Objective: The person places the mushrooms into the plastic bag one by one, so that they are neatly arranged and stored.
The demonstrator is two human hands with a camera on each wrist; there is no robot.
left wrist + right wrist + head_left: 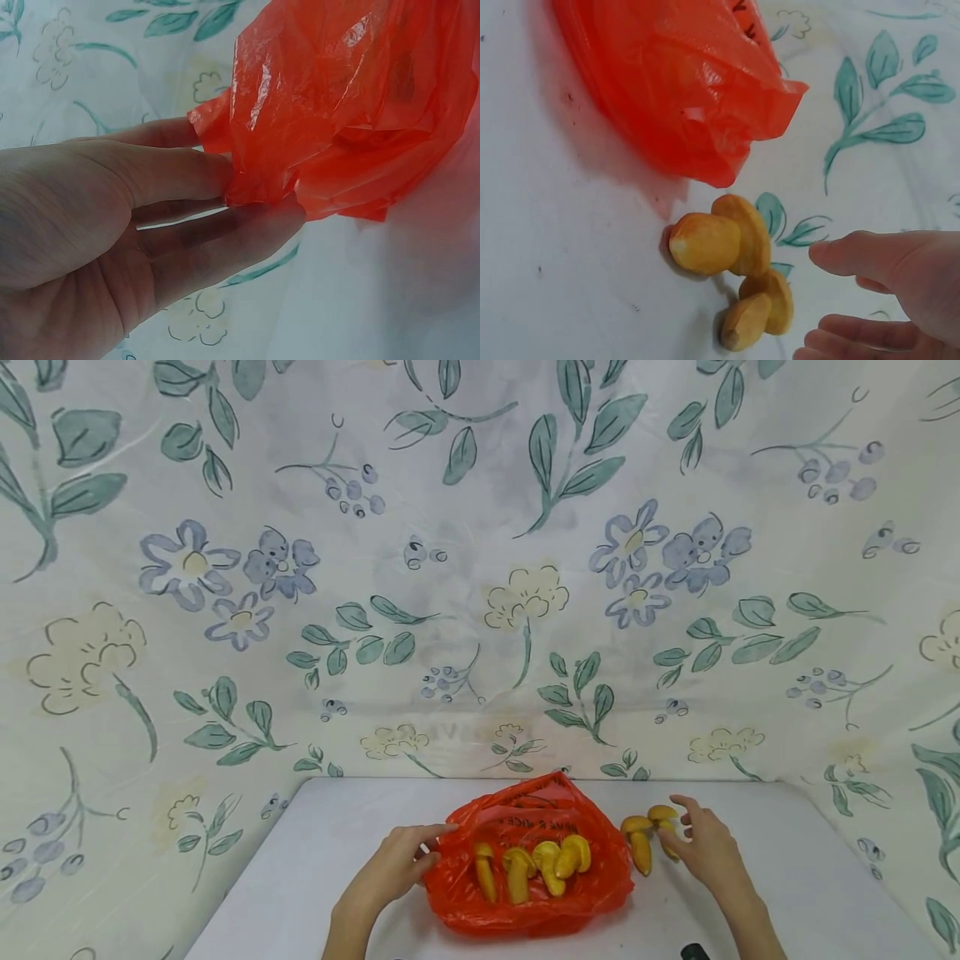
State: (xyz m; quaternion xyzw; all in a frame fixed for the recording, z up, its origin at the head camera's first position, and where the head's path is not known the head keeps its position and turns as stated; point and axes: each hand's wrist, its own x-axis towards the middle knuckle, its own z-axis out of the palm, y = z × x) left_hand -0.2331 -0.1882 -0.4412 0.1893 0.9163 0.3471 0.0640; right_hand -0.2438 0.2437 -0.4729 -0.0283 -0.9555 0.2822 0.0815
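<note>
A red plastic bag (525, 917) lies on the white table with its mouth spread wide, several yellow mushrooms (517, 877) inside. My left hand (393, 864) pinches the bag's left edge; in the left wrist view the thumb and fingers hold the red film (300, 112). To the right of the bag, two more mushrooms rest on the table, a nearer one (640, 847) and a farther one (663, 817). Beside the farther one my right hand (708, 847) hovers, thumb and fingers apart and nothing between them. In the right wrist view both loose mushrooms (709, 244) sit just beyond its thumb.
The white tabletop (315, 835) has small dark specks near the bag. Floral cloth (465, 677) hangs behind the table and along both sides. A black object (694, 952) pokes in at the bottom edge, right of centre.
</note>
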